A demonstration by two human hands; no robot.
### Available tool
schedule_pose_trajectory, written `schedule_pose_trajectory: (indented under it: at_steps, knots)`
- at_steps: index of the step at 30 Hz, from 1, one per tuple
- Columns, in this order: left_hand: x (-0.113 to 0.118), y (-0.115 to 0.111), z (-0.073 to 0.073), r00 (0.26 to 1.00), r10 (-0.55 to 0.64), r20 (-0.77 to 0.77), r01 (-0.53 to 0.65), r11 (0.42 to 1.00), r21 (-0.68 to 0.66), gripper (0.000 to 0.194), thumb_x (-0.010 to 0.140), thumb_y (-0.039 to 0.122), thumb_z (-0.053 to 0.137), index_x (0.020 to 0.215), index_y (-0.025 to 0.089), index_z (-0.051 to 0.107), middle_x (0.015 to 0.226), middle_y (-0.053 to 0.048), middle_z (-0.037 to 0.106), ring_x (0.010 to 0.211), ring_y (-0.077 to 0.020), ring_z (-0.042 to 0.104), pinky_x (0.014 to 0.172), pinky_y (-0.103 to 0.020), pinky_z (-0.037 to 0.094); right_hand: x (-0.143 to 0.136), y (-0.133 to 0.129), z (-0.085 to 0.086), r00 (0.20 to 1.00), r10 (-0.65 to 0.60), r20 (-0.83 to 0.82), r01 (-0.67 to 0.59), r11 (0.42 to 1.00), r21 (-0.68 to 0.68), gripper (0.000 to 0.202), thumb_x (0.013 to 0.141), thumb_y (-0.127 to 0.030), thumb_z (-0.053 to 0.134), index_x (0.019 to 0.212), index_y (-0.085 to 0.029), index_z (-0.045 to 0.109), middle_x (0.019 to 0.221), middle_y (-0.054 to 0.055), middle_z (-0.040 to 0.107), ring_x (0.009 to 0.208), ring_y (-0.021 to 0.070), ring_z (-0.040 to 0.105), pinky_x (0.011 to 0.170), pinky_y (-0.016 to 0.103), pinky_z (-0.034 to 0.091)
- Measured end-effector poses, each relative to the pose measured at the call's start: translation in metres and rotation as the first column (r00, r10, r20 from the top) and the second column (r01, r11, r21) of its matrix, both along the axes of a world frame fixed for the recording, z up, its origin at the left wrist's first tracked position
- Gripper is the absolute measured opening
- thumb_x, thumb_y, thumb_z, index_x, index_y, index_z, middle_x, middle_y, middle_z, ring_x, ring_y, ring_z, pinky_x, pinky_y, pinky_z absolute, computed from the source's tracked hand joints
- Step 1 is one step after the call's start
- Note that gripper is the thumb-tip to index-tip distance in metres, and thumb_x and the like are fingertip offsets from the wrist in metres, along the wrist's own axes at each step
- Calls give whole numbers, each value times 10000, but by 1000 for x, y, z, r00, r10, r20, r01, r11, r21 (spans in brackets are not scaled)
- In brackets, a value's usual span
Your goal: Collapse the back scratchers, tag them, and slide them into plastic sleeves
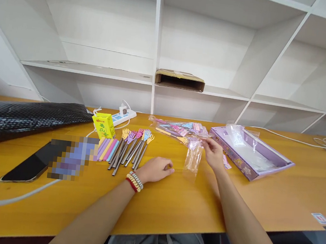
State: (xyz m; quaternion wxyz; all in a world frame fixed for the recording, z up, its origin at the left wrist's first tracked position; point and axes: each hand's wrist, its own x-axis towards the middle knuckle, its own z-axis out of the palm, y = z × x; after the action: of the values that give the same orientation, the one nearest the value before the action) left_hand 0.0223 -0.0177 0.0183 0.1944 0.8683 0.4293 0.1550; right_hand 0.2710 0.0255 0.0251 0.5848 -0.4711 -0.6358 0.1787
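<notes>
My right hand (213, 152) pinches the top of a clear plastic bag (193, 159), which hangs down over the table. Loosely curled, my left hand (155, 169) rests on the wood with nothing visible in it. Just left of that hand lies a bunch of back scratchers (131, 148) with metal rods and small hand-shaped heads in yellow, purple, pink and blue. Their pastel handles (107, 149) point left. Beyond my right hand is a pile of back scratchers in clear wrappers (177, 127). One yellow back scratcher (171, 135) lies along the pile's near edge.
A purple open box (235, 158) with clear plastic inside stands at right. At left are a yellow drink carton (103, 126), a white power strip (124, 117), a phone (31, 163) and a black padded bag (29, 119). A cardboard box (180, 80) sits on the white shelf (103, 72).
</notes>
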Motion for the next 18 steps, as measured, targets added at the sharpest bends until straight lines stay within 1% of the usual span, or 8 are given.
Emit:
schedule_pose_trajectory:
  at_steps: [4, 6, 9, 12, 14, 15, 16, 18]
  knots:
    - [-2, 0, 1, 1000, -2, -22, 2, 1000, 2, 317, 820, 451, 420, 897, 199, 598, 774, -28, 622, 690, -159, 564, 592, -245, 380, 34, 0, 47, 998, 18, -66, -11, 995, 103, 213, 781, -377, 551, 842, -179, 600, 820, 45, 613, 796, 164, 569, 752, 340, 446]
    - [-2, 0, 2, 1000, -7, -26, 7, 1000, 3, 314, 819, 447, 420, 903, 200, 594, 786, -32, 623, 699, -163, 566, 595, -249, 380, 60, -3, 77, 998, 27, -65, -17, 988, 150, 211, 759, -371, 590, 834, -175, 594, 845, 63, 615, 810, 171, 581, 722, 351, 458]
    - [-2, -1, 2, 999, -16, -29, 17, 1000, 26, 297, 817, 434, 424, 904, 202, 587, 792, -32, 622, 707, -169, 567, 596, -257, 374, 102, -9, 126, 995, 46, -93, -26, 978, 205, 199, 754, -325, 611, 868, -173, 551, 839, 87, 606, 703, 155, 597, 634, 361, 457]
    - [-1, -1, 3, 999, -15, -37, 17, 999, 36, 280, 813, 424, 431, 905, 206, 582, 801, -32, 623, 715, -174, 570, 597, -263, 372, 146, -9, 164, 994, -44, -97, 67, 964, 257, 197, 810, -242, 548, 994, -175, 528, 910, 129, 586, 633, 99, 566, 576, 340, 404]
    - [-1, -2, 3, 999, -9, -45, 10, 999, 32, 276, 810, 418, 436, 912, 205, 580, 809, -35, 625, 723, -176, 573, 604, -264, 375, 173, -1, 171, 986, -123, -110, 145, 964, 224, 225, 812, -206, 539, 1032, -159, 527, 901, 149, 584, 576, 68, 525, 525, 321, 354]
    - [0, -2, 3, 999, -6, -49, 8, 999, 31, 276, 809, 415, 438, 918, 205, 579, 813, -36, 626, 728, -177, 575, 607, -265, 376, 186, 6, 167, 980, -155, -129, 176, 970, 170, 225, 793, -194, 559, 1012, -144, 540, 862, 148, 589, 538, 59, 498, 498, 312, 331]
    - [-1, -2, 3, 999, -4, -51, 6, 999, 34, 275, 808, 411, 439, 924, 204, 578, 816, -36, 626, 732, -178, 576, 611, -265, 377, 199, 14, 159, 966, -203, -162, 221, 970, 103, 216, 761, -182, 592, 969, -132, 558, 782, 125, 592, 497, 53, 468, 478, 307, 317]
    - [-1, -2, 2, 999, -3, -50, 5, 999, 45, 270, 808, 408, 445, 925, 204, 578, 823, -36, 627, 737, -180, 576, 611, -266, 377, 221, 30, 130, 934, -314, -171, 304, 949, -83, 206, 675, -152, 663, 865, -121, 591, 561, 43, 534, 423, 65, 426, 440, 306, 292]
